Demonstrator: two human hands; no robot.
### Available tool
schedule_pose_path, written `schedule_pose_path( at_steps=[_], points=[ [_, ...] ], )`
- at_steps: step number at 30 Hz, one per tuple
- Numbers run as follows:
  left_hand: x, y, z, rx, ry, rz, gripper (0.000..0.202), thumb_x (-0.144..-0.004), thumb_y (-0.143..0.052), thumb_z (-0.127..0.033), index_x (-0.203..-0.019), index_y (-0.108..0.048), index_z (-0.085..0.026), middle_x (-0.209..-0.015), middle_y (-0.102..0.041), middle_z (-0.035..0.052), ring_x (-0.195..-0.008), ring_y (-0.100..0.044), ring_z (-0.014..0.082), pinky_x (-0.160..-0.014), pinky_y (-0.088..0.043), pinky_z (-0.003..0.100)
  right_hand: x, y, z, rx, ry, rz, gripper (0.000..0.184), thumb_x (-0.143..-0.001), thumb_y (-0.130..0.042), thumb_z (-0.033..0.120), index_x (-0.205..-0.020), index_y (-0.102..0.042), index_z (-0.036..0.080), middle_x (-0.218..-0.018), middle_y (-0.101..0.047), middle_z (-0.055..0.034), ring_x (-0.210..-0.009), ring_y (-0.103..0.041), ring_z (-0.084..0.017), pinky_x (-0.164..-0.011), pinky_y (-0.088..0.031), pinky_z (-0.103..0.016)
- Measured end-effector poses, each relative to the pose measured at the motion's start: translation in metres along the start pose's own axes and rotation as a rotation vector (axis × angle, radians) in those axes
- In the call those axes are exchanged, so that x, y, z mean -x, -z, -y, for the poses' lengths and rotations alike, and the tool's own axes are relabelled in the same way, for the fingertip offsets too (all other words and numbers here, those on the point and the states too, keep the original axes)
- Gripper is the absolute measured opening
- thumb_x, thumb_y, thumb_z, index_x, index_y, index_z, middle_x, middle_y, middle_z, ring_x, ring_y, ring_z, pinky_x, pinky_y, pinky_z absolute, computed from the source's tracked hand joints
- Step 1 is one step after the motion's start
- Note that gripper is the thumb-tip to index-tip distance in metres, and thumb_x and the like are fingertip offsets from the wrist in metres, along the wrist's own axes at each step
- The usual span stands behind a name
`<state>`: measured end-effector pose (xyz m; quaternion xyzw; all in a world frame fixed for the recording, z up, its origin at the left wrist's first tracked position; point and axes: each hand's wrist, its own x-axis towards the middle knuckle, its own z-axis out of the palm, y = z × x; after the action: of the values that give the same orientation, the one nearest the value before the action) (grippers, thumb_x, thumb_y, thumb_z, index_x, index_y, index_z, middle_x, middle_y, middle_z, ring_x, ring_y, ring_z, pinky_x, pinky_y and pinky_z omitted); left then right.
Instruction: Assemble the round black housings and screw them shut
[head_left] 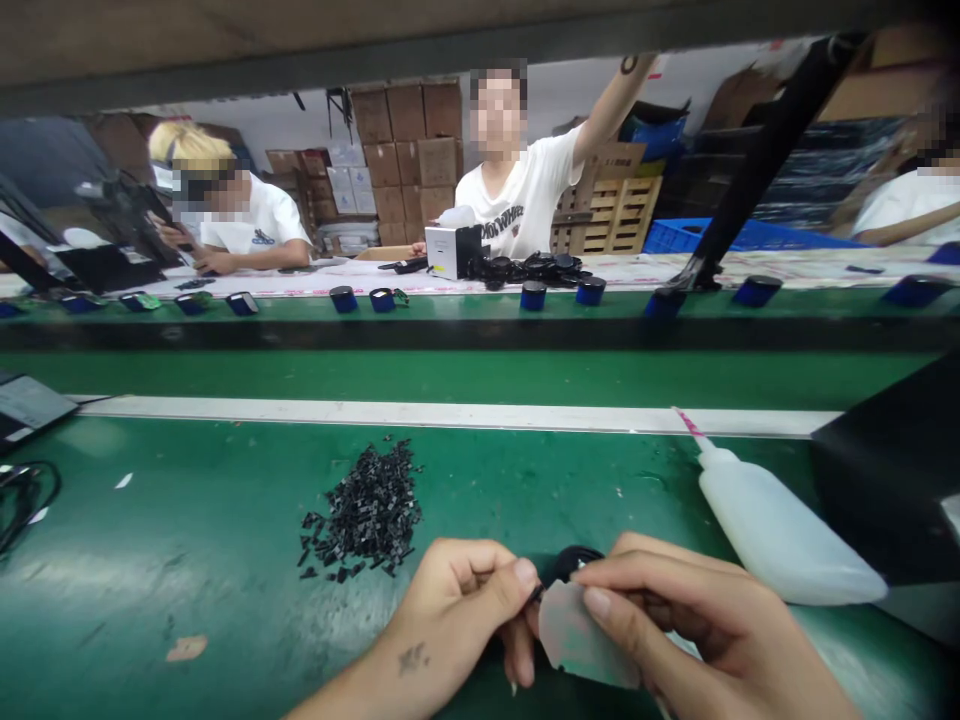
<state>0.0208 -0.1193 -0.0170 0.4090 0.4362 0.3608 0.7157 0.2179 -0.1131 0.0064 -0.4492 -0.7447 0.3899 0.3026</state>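
A pile of small black pieces [367, 505] lay on the green table [225, 540]; to the near right of that pile, the left hand [469, 600] had thumb and forefinger closed together on a small dark part [537, 593], mostly hidden; farther right of the pile, the right hand [697, 615] pinched a thin translucent sheet [581, 635] between thumb and forefinger; a black round item [571, 560] showed behind the sheet, also right of the pile; a white squeeze bottle [780, 525] lay well to the pile's right.
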Motion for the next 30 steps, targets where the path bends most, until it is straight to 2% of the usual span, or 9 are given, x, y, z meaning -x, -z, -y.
schedule_pose_path(
  at_steps=[6,10,13,15,18,20,24,27,30],
  points=[
    [0.0,0.002,-0.002,-0.169,-0.073,-0.006,0.046,-0.084,-0.06,-0.057,-0.065,-0.061,-0.016,-0.051,-0.058,-0.0009,-0.046,-0.05,0.0094,-0.051,-0.037,0.021,0.002,-0.002,-0.003,-0.068,-0.106,-0.006,0.028,-0.094,-0.054,0.044,-0.091,-0.074,0.024,-0.066,-0.058,-0.0001,-0.049,-0.054,-0.01,-0.04,-0.04,-0.018],
    [0.0,-0.002,-0.001,-0.287,-0.06,-0.076,0.043,-0.085,-0.057,-0.055,-0.063,-0.058,-0.018,-0.049,-0.054,-0.0023,-0.046,-0.048,0.0102,-0.049,-0.035,0.022,0.0,-0.005,-0.001,0.026,-0.071,-0.003,0.029,-0.095,-0.05,0.041,-0.091,-0.074,0.025,-0.067,-0.059,-0.0003,-0.053,-0.057,-0.011,-0.043,-0.042,-0.018],
    [0.0,-0.005,-0.003,-0.358,-0.064,-0.124,0.041,-0.087,-0.053,-0.052,-0.063,-0.054,-0.019,-0.048,-0.051,-0.0031,-0.046,-0.046,0.0104,-0.05,-0.034,0.022,0.001,-0.007,0.0,0.088,0.012,-0.082,0.023,-0.096,-0.051,0.034,-0.097,-0.073,0.025,-0.071,-0.062,0.0001,-0.058,-0.059,-0.011,-0.049,-0.047,-0.018],
    [-0.001,-0.006,-0.005,-0.356,-0.081,-0.137,0.041,-0.087,-0.051,-0.051,-0.062,-0.053,-0.019,-0.048,-0.051,-0.0032,-0.046,-0.046,0.0103,-0.049,-0.034,0.022,0.004,-0.008,-0.001,0.126,0.103,-0.171,0.018,-0.094,-0.057,0.03,-0.104,-0.071,0.025,-0.085,-0.066,-0.0018,-0.061,-0.061,-0.01,-0.054,-0.05,-0.017],
    [-0.002,-0.006,-0.01,-0.332,-0.086,-0.149,0.04,-0.086,-0.051,-0.052,-0.062,-0.053,-0.019,-0.048,-0.052,-0.0033,-0.044,-0.044,0.0099,-0.047,-0.032,0.022,0.007,-0.004,-0.004,0.251,0.255,-0.112,0.015,-0.089,-0.066,0.03,-0.102,-0.071,0.024,-0.11,-0.065,-0.0059,-0.059,-0.062,-0.009,-0.055,-0.053,-0.018],
    [-0.003,-0.007,-0.012,-0.337,-0.078,-0.152,0.04,-0.086,-0.05,-0.051,-0.062,-0.053,-0.019,-0.045,-0.048,-0.0048,-0.042,-0.039,0.0092,-0.045,-0.029,0.022,0.009,0.0,-0.007,0.347,0.342,-0.063,0.011,-0.09,-0.064,0.028,-0.098,-0.071,0.023,-0.114,-0.064,-0.0065,-0.062,-0.064,-0.009,-0.057,-0.054,-0.017],
    [-0.002,-0.011,-0.015,-0.366,-0.09,-0.161,0.037,-0.088,-0.049,-0.046,-0.062,-0.054,-0.019,-0.045,-0.04,-0.0083,-0.043,-0.033,0.0087,-0.046,-0.027,0.023,0.007,0.011,-0.009,0.555,0.566,-0.142,0.017,-0.095,-0.054,0.021,-0.106,-0.068,0.02,-0.115,-0.067,-0.0068,-0.088,-0.069,-0.017,-0.075,-0.059,-0.025],
    [-0.005,-0.016,-0.018,-0.461,-0.2,-0.174,0.033,-0.09,-0.051,-0.037,-0.064,-0.058,-0.018,-0.054,-0.047,-0.0061,-0.052,-0.042,0.01,-0.052,-0.033,0.023,0.003,0.017,-0.005,0.664,0.643,-0.116,0.02,-0.096,-0.052,0.021,-0.105,-0.069,0.019,-0.109,-0.071,-0.0053,-0.081,-0.066,-0.02,-0.065,-0.06,-0.033],
    [-0.011,-0.015,-0.024,-0.632,-0.397,-0.189,0.026,-0.093,-0.052,-0.032,-0.081,-0.07,-0.018,-0.08,-0.067,-0.0001,-0.077,-0.059,0.014,-0.073,-0.042,0.026,-0.001,0.019,-0.006,0.524,0.62,-0.209,0.016,-0.091,-0.06,0.019,-0.101,-0.072,0.018,-0.1,-0.073,-0.0061,-0.076,-0.062,-0.019,-0.062,-0.059,-0.03]
  ],
)
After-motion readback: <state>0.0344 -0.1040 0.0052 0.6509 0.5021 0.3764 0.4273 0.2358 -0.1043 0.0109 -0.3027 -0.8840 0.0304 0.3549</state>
